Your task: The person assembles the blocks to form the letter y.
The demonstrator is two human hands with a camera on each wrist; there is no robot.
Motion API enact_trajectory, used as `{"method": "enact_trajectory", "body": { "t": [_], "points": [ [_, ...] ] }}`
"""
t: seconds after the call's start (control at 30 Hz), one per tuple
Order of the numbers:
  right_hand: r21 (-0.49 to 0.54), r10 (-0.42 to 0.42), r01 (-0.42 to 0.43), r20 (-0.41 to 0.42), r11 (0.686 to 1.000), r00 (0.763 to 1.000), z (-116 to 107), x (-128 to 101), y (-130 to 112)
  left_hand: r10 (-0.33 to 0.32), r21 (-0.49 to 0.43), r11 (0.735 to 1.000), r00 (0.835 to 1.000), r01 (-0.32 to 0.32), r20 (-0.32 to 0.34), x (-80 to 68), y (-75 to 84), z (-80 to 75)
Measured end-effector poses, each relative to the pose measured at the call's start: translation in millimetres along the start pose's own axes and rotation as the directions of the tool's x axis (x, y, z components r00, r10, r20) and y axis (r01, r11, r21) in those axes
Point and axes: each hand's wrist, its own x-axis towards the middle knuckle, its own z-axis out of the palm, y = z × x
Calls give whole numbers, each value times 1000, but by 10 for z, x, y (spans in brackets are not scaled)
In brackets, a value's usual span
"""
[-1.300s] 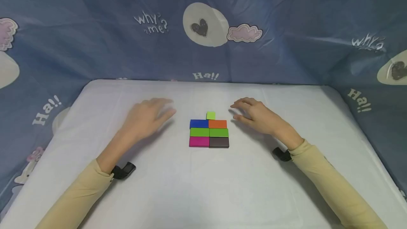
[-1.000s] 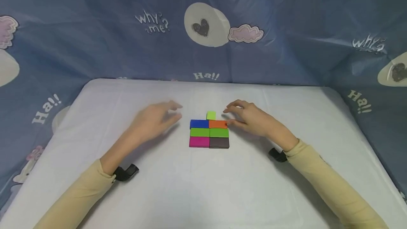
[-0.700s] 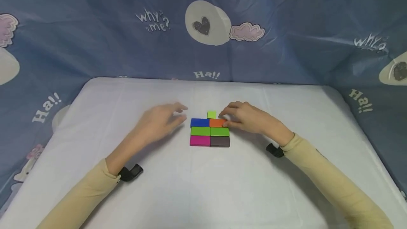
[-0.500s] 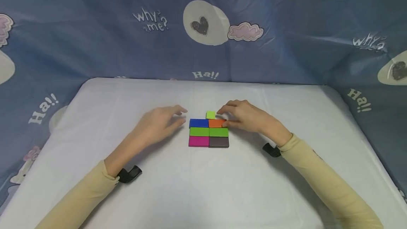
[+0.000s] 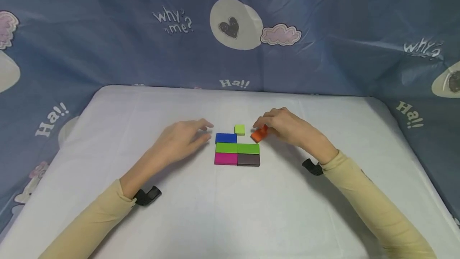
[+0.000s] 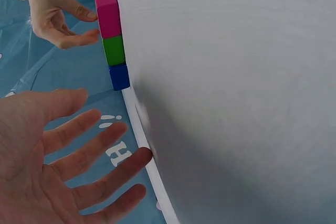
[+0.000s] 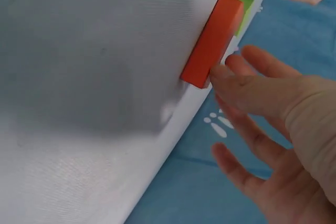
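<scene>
Head view shows the right hand [image 5: 287,128] pinching an orange block [image 5: 259,133] between thumb and fingertips, tilted and drawn a little toward the right edge of the desk [image 5: 230,211], apart from the other blocks. Right wrist view confirms it: the thumb tip presses one end of the orange block [image 7: 212,40] while the other fingers [image 7: 252,61] curl loosely behind it. Near the middle of the desk, somewhat toward its far edge, lie the remaining blocks, packed together: a blue block [image 5: 226,138], then a row of two green blocks [image 5: 237,148], then a magenta block [image 5: 226,158] touching a dark brown block [image 5: 248,159] nearest the person. A small light green block [image 5: 239,129] sits just past the blue one, toward the far edge. The left hand [image 5: 181,141] lies flat just left of the blue block, fingers straight and spread, holding nothing; left wrist view shows its fingers [image 6: 89,150] apart beside the blue block [image 6: 119,76]. Blue patterned cloth [image 5: 108,43] stands behind the far edge.
</scene>
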Motion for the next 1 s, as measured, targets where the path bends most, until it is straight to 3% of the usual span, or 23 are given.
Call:
{"method": "enact_trajectory", "body": {
  "t": [0.33,0.6,1.0],
  "points": [
    [-32,29,-30,-31,999,999,61,-20,-93,12,-7,1000,1000,-12,3,13,20,0],
    [-90,127,-129,-22,988,992,125,-4,-178,21,-28,999,1000,-21,6,34,44,19],
    [-119,300,-291,64,949,952,68,-96,-180,43,-21,999,999,-43,-3,21,56,38]
  ]
}}
